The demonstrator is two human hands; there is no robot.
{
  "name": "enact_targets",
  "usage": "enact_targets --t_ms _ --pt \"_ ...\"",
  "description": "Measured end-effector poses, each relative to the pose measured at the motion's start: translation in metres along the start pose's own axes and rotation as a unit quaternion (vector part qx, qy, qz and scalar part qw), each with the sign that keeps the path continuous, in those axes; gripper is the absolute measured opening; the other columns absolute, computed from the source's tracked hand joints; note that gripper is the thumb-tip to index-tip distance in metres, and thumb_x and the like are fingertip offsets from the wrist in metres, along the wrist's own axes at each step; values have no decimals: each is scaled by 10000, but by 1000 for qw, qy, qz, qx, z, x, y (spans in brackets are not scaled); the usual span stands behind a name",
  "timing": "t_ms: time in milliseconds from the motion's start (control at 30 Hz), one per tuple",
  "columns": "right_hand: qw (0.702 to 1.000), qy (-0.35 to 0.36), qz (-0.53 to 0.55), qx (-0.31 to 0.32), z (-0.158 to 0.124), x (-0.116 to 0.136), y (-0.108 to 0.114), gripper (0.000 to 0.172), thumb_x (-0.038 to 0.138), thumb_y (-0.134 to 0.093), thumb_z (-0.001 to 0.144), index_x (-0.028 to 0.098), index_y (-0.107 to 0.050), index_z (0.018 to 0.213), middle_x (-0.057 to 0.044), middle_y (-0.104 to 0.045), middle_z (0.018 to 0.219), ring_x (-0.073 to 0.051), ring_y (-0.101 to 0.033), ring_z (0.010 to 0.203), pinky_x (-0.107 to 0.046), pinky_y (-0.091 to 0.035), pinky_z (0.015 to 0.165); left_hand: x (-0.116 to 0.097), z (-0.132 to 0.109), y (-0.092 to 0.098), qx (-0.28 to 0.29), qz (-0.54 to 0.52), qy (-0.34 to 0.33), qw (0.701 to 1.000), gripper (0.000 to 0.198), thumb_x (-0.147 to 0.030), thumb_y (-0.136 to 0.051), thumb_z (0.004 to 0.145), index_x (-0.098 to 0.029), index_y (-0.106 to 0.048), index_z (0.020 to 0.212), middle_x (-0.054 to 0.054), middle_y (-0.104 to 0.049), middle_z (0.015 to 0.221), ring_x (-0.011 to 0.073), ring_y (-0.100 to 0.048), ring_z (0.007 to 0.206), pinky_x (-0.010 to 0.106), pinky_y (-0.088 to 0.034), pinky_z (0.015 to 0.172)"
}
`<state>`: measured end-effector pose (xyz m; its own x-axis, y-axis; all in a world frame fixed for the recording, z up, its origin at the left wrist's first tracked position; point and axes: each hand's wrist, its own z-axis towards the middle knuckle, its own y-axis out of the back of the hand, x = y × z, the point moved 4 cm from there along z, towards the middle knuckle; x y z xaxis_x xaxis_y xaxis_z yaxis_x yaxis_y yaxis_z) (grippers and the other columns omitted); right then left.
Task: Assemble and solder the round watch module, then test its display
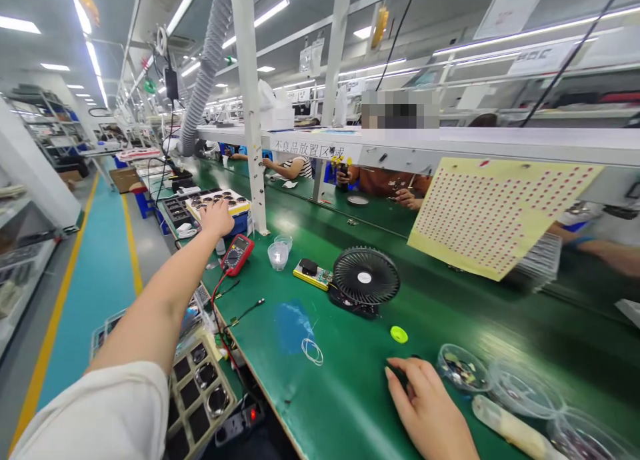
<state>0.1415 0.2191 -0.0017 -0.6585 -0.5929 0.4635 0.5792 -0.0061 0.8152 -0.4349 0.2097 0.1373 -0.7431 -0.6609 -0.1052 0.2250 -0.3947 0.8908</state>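
A tray of round parts (220, 201) is reached by the left hand (216, 219), fingers spread; the right hand (425, 407) is curled beside a filled plastic dish (463, 368), any pinch unclear.

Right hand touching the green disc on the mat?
Apart. The head view shows bare green mat between the right hand and the green disc.
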Motion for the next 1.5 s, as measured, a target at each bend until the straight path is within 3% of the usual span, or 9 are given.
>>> enact_targets --t_ms 400,533,667,767,867,1000,1133,1267,1500 --pt "999 -4 -18 -41 -9 16 5 253 412 -459 1035 286 -679 1039 -49 -710 1023 -185 -720 694 -310 -609 615 -23 41 -18 80 68 28 994 396 -414 -683 976 -178 -656 1293 119 -617 1427 330 -537 1370 620 -386 1168" --pt "999 0 -33 -36 -8 15 4 245 377 -460 1034 277 -683 1041 -50 -711 1038 -181 -719 706 -305 -603 609 -25 31 -3 55 83 6 995 328 -418 -614 1005 -160 -698 1189 120 -691 1300 313 -578 1307 572 -395 1136" --pt "998 -8 -42 -37 -7 20 3 254 358 -449 1038 255 -681 1048 -63 -697 1055 -183 -713 733 -320 -608 658 -41 3 26 17 66 -43 997 459 -311 -368 1031 -46 -717 1168 276 -726 1191 428 -605 1254 599 -401 1040" --pt "998 -14 -40 -36 -6 25 3 246 332 -456 1028 243 -684 1038 -72 -691 1055 -193 -713 791 -326 -609 701 -66 -56 43 19 23 -137 990 544 -379 -322 1021 -58 -706 1234 270 -732 1197 423 -640 1201 553 -442 1008" --pt "998 -18 -44 -45 -7 27 2 220 308 -480 1009 232 -686 1028 -77 -682 1036 -208 -707 839 -332 -603 736 -97 -167 48 71 -43 -281 956 448 -485 -424 1004 -237 -762 1162 99 -785 1174 301 -690 1143 417 -501 992" --pt "997 -24 -60 -49 -10 27 -1 208 288 -497 998 222 -687 1052 -92 -664 1060 -217 -687 861 -339 -594 762 -144 -350 58 37 -199 -540 817 290 -294 -504 1032 -267 -747 1187 84 -803 1123 252 -725 1022 425 -541 854" --pt "997 -9 -65 -51 -16 32 0 209 264 -492 995 219 -685 1061 -109 -652 1088 -234 -680 924 -344 -590 779 -168 -433 63 24 -248 -521 816 215 -321 -610 1002 -215 -738 1138 99 -803 1121 262 -719 986 431 -544 809" --pt "998 8 -38 -47 -32 40 7 200 238 -495 984 192 -679 1048 -121 -646 1060 -210 -659 775 -370 -602 770 -153 -418 58 106 -280 -462 835 564 -642 -642 929 -222 -689 1302 119 -726 1357 327 -653 1235 508 -512 1011" --pt "999 7 -30 -17 -68 53 16 186 222 -531 994 202 -698 1076 -116 -664 1052 -240 -668 1008 -359 -587 927 -105 -349 5 210 -90 -289 930 576 -580 -564 924 -287 -614 1418 69 -595 1543 368 -410 1524 556 -275 1262"
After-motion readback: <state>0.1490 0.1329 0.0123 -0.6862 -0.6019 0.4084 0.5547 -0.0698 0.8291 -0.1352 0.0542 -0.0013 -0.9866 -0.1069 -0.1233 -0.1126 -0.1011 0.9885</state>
